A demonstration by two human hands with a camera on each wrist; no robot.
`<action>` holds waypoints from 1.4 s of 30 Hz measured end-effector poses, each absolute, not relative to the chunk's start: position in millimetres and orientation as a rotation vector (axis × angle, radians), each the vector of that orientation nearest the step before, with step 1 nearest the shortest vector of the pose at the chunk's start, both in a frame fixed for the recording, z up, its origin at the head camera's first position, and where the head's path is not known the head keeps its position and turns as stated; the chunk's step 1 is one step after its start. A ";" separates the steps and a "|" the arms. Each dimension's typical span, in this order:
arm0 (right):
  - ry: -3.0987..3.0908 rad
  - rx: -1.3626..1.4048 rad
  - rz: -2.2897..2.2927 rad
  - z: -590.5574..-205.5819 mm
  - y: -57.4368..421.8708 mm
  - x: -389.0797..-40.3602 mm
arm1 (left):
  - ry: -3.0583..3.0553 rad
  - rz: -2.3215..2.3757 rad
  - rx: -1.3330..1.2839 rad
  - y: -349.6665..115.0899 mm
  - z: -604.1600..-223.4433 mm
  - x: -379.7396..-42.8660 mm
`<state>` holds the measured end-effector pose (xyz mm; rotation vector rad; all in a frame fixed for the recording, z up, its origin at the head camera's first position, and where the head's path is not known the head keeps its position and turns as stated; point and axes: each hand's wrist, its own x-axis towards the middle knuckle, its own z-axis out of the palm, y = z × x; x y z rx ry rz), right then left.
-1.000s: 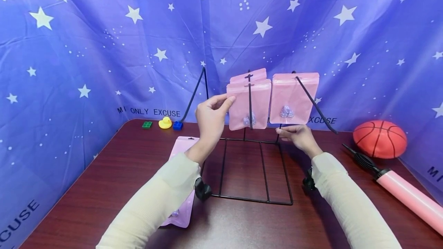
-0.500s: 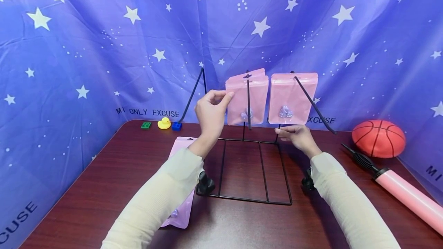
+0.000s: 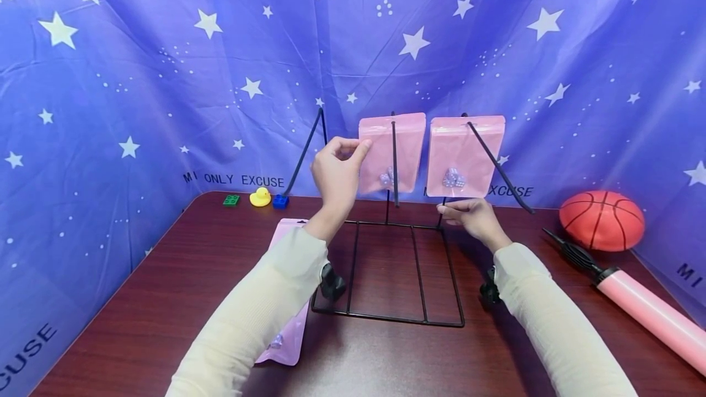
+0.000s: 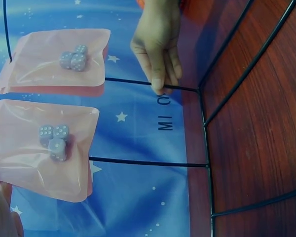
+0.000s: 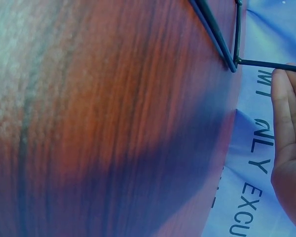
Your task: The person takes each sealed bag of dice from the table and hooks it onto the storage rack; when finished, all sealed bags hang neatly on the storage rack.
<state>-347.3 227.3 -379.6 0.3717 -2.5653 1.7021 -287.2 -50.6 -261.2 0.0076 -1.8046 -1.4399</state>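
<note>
- The left hand (image 3: 335,175) pinches the left edge of the middle pouch (image 3: 407,152), high up near its top corner, with the thumb on the near side.
- Most of that pink pouch lies to the right of the grip, its dice (image 3: 386,177) sitting low inside, below the thumb.
- It hangs on the middle prong (image 3: 394,161) of the black wire rack (image 3: 420,274); the prong runs down across its front, and its top edge tilts slightly, higher at the right.
- The right hand (image 3: 471,216) holds the rack's right upright (image 4: 126,81) between thumb and fingers, just below the right pouch (image 3: 460,155).
- The right pouch hangs beside the middle one, a narrow gap between them, well apart from the left hand.
- A longer pouch (image 3: 292,339) lies on the table (image 3: 165,299), partly hidden under the left sleeve (image 3: 248,317).
- Behind, at the left, sit a green brick (image 3: 231,201), a yellow duck (image 3: 260,197) and a blue brick (image 3: 280,202).
- At the right are a red ball (image 3: 602,220) and a pink pump (image 3: 651,308).
</note>
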 end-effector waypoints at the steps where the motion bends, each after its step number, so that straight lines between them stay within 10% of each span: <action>1: -2.570 0.368 1.696 -379.1 227.1 -347.0 | -1.804 -1.445 0.008 -50.3 -260.8 -287.3; 42: -2.613 0.348 1.646 -376.9 227.1 -344.9 | -1.896 -1.454 0.069 -50.9 -261.9 -297.5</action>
